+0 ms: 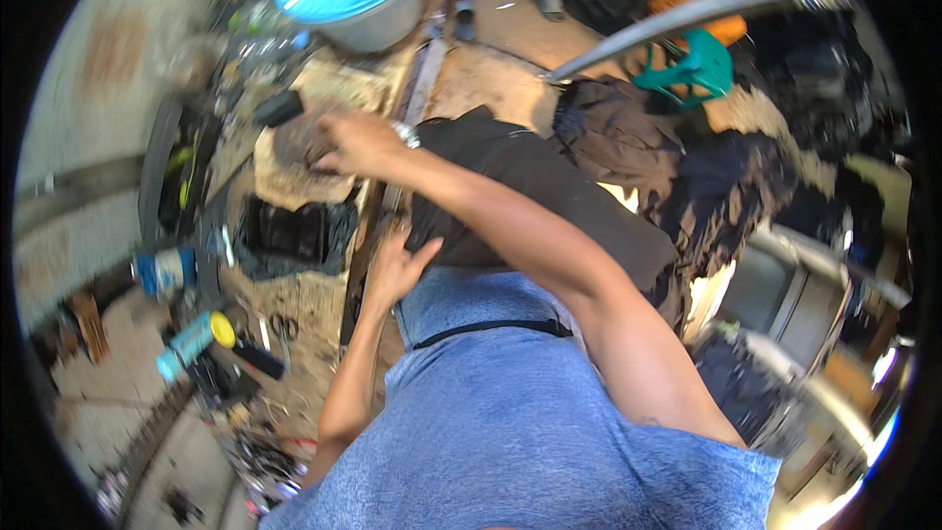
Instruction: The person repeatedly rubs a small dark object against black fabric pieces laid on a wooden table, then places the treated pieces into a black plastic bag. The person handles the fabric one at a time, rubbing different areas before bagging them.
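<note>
My right hand (361, 145), with a shiny band at the wrist, reaches across to the left over the wooden workbench (319, 309). Its fingers are bent and smeared by motion beside a blurred brown, roundish patch (299, 140) on a tan sheet (273, 182); I cannot make out whether they grip it. Closer to me, my left hand (394, 270) is at the bench's edge, thumb spread from the fingers and nothing visible in it. Dark cloth (520, 186) covers my lap under the right forearm. A black block (279, 109) lies beyond the brown patch.
A black tray (285, 231), scissors (284, 326) and a turquoise bottle with a yellow end (196, 344) lie on the left. A lidded bucket (363, 25) stands at the back. A grey pole (667, 25), green stool (699, 69) and dark cloth heaps (731, 182) occupy the right.
</note>
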